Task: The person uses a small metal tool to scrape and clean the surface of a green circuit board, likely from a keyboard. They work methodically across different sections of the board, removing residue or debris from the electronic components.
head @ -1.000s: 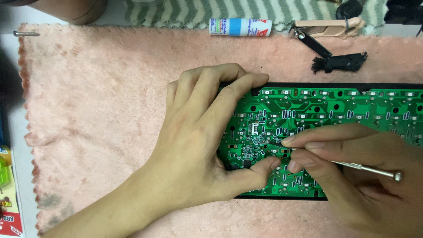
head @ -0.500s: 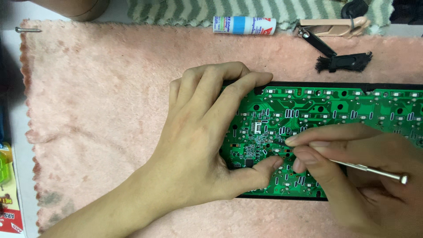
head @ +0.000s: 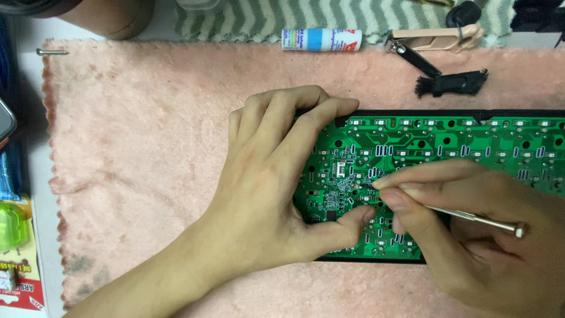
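Note:
A green circuit board [head: 471, 147] in a black frame lies on a pink towel [head: 147, 153]. My left hand [head: 271, 176] grips the board's left end, fingers on the top edge and thumb on the lower part. My right hand [head: 471, 229] pinches a thin metal screwdriver [head: 477, 219]. Its tip, hidden by my fingers, meets the board near the cluster of small components [head: 347, 182] beside my left thumb.
Along the towel's far edge lie a white and blue tube [head: 321, 39], a beige clip tool [head: 435, 40] and a small black brush [head: 450, 83]. A loose screw [head: 52, 52] sits at the far left corner. Colourful packaging [head: 17, 259] lies at the left.
The view has shifted slightly. My right hand with the screwdriver has crept a little to the left on the board. My left hand keeps its hold.

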